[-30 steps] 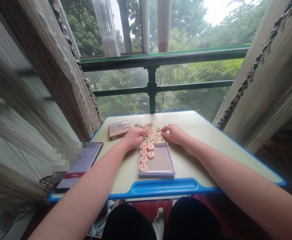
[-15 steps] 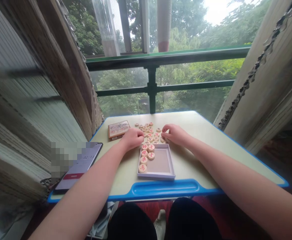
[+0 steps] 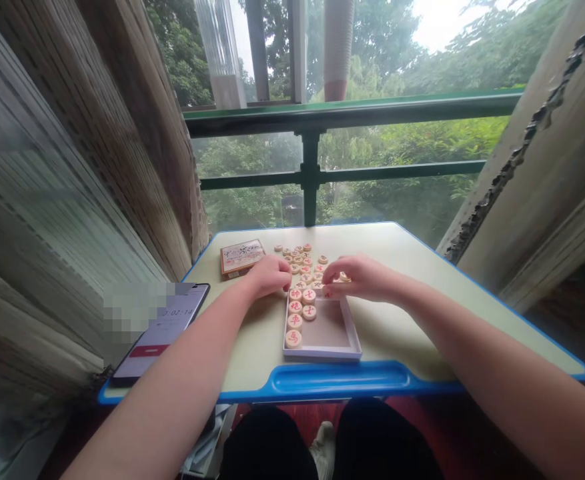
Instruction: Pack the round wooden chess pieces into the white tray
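Bottom of the frame: the person's two knees in black, then the blue plastic lip of the worktop (image 3: 337,379) with a long shallow groove moulded into it. The top itself is a smooth, pale cream slab.

At lower left a phone (image 3: 165,327) lies flat with its screen lit, partly blurred out.

Dead centre sits a shallow, square-cornered cardboard tray (image 3: 332,330) with a white rim and a greyish floor. Six round wooden discs (image 3: 301,309) lie flat in two short columns along its left side, light wood with red characters on top. The rest of the tray floor is bare.

Both forearms reach in from the bottom corners. The left hand (image 3: 271,275) sits at the tray's far-left corner with its grip curled in on itself, and I honestly can't tell if there's a disc inside. The right hand (image 3: 357,277) hovers over the tray's far edge with thumb and fingertips pinched together, but whether they're on a disc is hidden too.

Just beyond and between the hands is a loose scatter of the same discs (image 3: 305,261). Left of that lies a flat printed box (image 3: 242,257).

Ribbed woven blinds (image 3: 97,167) crowd both sides. Up top there's a green metal railing (image 3: 352,110), with glass and trees behind it.
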Available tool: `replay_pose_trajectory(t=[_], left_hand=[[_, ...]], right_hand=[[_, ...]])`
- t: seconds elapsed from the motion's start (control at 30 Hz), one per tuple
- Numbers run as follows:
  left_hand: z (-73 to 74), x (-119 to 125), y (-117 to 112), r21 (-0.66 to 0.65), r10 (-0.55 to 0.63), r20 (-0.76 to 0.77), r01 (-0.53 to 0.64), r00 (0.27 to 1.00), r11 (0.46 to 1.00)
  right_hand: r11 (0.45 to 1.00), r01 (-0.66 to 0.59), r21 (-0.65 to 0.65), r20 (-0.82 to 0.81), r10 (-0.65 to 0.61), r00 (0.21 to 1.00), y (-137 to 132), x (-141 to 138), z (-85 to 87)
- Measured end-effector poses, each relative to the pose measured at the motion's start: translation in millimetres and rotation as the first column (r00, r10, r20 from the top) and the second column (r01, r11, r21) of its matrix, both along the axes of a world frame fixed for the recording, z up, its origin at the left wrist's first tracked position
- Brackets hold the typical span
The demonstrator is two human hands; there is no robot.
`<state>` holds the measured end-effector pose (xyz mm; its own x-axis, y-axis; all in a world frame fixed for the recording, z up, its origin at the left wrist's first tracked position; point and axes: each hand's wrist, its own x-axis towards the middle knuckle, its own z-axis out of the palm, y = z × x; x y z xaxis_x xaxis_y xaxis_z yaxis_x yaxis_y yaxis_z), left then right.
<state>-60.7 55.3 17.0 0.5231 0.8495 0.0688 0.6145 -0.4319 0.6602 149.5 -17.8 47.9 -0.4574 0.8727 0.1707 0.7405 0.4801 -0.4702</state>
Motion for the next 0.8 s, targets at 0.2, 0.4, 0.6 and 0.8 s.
replay_pose_trajectory(t=[0.2,0.4,0.6,0.8], left_hand=[[0.9,0.1,-0.5,-0.011,-0.01,-0.027,0.01,1.0,1.0],[-2.1,1.4,1.6,0.014,-0.006,-0.053,0.007,0.999,1.0],[-6.4,2.5,2.9,-0.043,0.018,-0.037,-0.02,0.999,0.999],[-9.9,1.0,4.7,-0.077,0.03,-0.02,-0.031,0.999,0.997]], right_hand=[[1.0,-0.007,-0.004,0.239,0.008,0.971,-6.2,-9.7,-1.4],[0.983,-0.178,0.05,0.257,0.159,0.953,-11.9,-8.7,-0.3],[0.984,-0.163,0.077,0.288,0.135,0.948,-12.9,-7.7,-3.0],[0.989,-0.144,0.039,0.304,0.125,0.944,-9.9,-7.8,-5.1]])
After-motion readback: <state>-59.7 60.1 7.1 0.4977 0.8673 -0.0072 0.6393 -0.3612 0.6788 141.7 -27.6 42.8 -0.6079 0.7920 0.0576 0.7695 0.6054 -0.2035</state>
